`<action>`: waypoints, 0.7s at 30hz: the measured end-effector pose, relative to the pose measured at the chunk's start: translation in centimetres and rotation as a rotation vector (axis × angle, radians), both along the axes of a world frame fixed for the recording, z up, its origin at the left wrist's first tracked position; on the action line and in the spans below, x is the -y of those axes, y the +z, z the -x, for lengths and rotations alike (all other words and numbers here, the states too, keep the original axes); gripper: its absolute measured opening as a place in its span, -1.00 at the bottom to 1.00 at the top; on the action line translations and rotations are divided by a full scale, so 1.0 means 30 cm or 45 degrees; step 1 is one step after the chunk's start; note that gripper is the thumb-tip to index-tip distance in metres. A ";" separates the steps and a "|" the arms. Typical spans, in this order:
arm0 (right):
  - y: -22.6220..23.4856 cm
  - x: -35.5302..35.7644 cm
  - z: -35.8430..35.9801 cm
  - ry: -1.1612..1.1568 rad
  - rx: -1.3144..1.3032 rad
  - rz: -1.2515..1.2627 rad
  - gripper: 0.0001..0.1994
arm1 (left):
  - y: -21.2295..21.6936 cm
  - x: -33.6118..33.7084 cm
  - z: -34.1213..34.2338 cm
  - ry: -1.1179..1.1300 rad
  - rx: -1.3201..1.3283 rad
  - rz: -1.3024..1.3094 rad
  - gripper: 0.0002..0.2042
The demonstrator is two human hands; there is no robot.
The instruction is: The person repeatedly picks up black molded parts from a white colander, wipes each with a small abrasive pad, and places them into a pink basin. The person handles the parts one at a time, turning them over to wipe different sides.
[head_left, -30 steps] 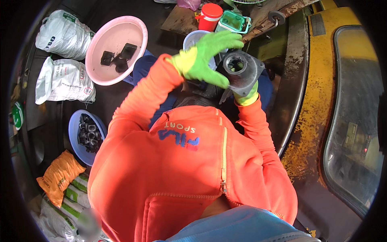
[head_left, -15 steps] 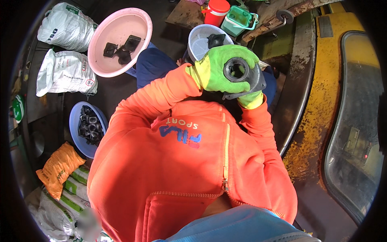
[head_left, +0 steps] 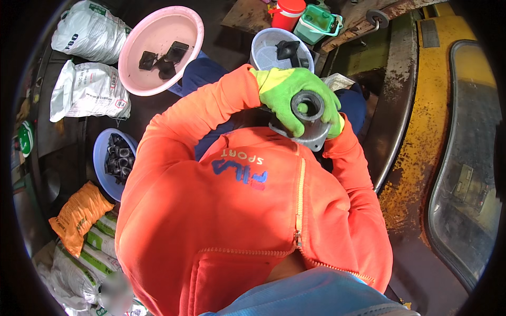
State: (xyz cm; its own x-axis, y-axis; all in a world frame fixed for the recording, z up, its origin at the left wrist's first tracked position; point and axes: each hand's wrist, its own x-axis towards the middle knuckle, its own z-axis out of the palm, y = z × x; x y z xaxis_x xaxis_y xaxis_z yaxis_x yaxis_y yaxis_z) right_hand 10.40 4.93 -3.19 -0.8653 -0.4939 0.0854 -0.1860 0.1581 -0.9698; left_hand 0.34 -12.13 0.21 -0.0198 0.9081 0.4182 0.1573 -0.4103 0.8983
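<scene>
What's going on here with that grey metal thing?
A person in an orange jacket holds a grey metal part with a round bore up close to the chest. The left hand, in a green glove, wraps over its top; the right hand is mostly hidden beneath it. Around them sit a pink bowl with a few dark pieces, a blue bowl of dark parts, and white sacks.

We see a dark floor (head_left: 221, 37) carrying a pink basin (head_left: 158, 50) upper left, white sacks (head_left: 84, 89) beside it, a blue bowl (head_left: 103, 158) at left, and a white bucket (head_left: 274, 47) top centre.
</scene>
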 end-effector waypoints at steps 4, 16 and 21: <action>-0.037 0.061 0.010 -0.223 0.220 0.394 -0.39 | 0.018 0.002 0.043 -0.141 0.023 0.100 -0.44; -0.008 0.094 0.069 -0.402 0.153 0.922 -0.51 | -0.044 -0.063 -0.065 1.207 -0.236 -0.386 -0.53; 0.003 0.091 0.019 -0.310 0.187 1.007 -0.55 | -0.014 -0.032 -0.046 0.926 -0.195 -0.441 -0.58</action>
State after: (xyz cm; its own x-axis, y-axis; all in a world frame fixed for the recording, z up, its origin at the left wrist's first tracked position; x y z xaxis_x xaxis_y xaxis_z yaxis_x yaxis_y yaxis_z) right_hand 9.84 2.20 -3.08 -0.9693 -0.1340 0.2063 -0.0979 -0.5595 -0.8231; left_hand 1.71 -11.19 -0.20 -0.4735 0.5095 0.7185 0.6017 -0.4086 0.6863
